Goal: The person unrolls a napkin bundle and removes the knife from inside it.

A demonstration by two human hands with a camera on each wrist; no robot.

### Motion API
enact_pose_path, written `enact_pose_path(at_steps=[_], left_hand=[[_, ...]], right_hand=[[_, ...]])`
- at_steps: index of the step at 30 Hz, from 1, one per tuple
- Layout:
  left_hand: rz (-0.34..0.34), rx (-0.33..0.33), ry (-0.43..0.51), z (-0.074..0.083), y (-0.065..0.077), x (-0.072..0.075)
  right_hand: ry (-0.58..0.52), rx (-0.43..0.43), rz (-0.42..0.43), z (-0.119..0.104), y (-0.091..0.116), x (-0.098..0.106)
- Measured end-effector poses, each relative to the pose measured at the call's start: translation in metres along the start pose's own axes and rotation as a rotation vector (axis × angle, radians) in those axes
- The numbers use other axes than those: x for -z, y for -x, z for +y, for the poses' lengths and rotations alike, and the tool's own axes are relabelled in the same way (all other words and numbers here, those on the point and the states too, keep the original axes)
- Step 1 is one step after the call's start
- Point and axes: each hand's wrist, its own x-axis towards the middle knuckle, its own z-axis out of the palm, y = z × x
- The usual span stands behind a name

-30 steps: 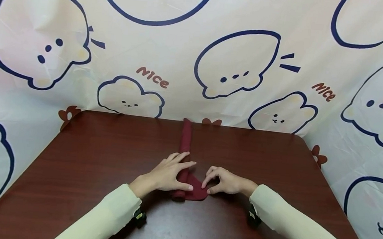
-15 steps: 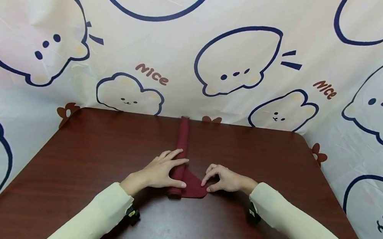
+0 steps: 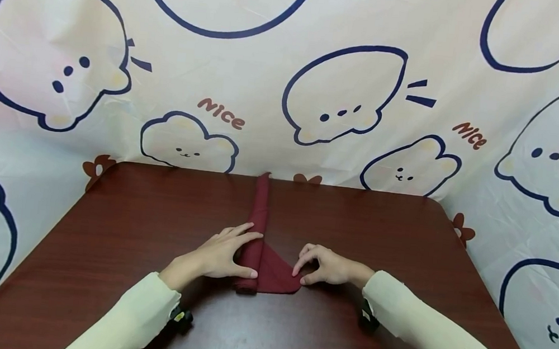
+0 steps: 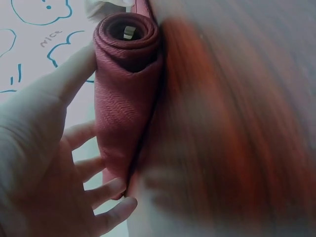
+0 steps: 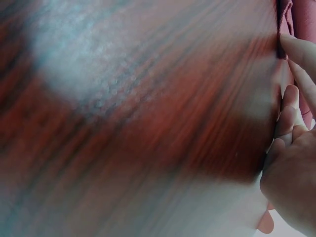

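A dark red cloth point(image 3: 260, 209) lies in a long roll that reaches to the table's far edge. From the roll's near part, a flat corner point(image 3: 274, 272) spreads out to the right. My left hand point(image 3: 217, 257) rests on the near part of the roll, thumb and fingers spread and fairly straight. In the left wrist view the roll's hollow end point(image 4: 129, 37) shows its wound layers, with the fingers touching its side. Thumb and index finger of my right hand point(image 3: 332, 265) pinch the tip of the flat corner; its other fingers are curled.
The brown wood-grain table point(image 3: 365, 228) spreads around the cloth on all sides. Pale curtains point(image 3: 263, 83) with cartoon bears stand right behind the table and along both sides. Dark wrist cameras sit under both sleeves.
My left hand has moved left together with the roll, and more of the flat corner shows. My right hand has stayed almost in place, pinching the tip.
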Motion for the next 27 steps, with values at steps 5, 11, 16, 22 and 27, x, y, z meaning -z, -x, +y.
enact_pose_path(at_steps=[5,11,16,22,27], left_hand=[[-0.015,0.002,0.017,-0.008,0.004,0.001],[-0.030,0.008,0.030,-0.018,0.006,0.005],[-0.035,0.021,0.006,-0.020,0.007,0.007],[-0.048,0.035,0.003,-0.017,0.005,0.007],[-0.057,0.034,0.005,-0.015,0.005,0.008]], right_hand=[[-0.004,0.001,-0.003,0.002,0.001,-0.001],[-0.002,0.004,-0.001,-0.001,0.000,-0.001],[0.003,0.003,0.001,-0.002,-0.001,-0.003],[0.007,-0.007,-0.001,-0.002,-0.001,-0.002],[0.006,-0.001,-0.006,-0.002,0.000,0.000]])
